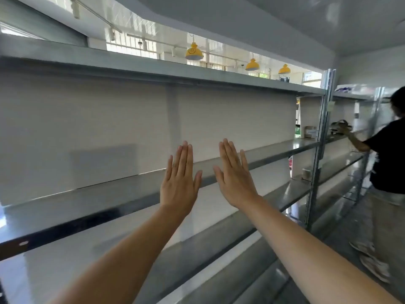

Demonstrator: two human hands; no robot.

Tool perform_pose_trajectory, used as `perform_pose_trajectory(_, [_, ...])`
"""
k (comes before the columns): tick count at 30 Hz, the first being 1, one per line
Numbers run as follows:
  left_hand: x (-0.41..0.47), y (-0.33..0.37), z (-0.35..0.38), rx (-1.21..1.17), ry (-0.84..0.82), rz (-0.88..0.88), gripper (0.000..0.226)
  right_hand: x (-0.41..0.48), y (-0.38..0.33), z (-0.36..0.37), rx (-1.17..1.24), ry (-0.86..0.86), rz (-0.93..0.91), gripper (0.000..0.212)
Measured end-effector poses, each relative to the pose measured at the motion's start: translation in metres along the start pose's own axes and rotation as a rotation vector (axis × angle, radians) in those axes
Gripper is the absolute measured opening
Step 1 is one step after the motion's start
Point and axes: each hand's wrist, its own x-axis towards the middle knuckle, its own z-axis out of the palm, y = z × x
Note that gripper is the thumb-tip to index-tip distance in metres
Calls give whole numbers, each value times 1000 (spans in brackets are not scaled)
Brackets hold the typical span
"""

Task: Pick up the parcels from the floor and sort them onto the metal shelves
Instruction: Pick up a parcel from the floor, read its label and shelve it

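Both hands, left (178, 183) and right (236, 179), hold nothing, fingers straight, before shiny grey metal shelves (98, 194).

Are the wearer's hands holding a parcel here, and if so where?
Nothing is held. Left hand and right hand are flat and open before the metal shelves.

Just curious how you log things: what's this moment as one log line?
left hand: open, holding nothing | right hand: open, holding nothing | both raised before metal shelves
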Motion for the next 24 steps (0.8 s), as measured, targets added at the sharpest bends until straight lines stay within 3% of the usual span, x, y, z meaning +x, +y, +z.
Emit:
perform_pose_trajectory(11, [32, 142, 65, -209, 7, 186, 68, -44, 124, -51, -204, -11, 198, 64])
perform_pose_trajectory(24, [76, 375, 124, -423, -46, 377, 67, -136, 331, -144, -511, 24, 464, 63])
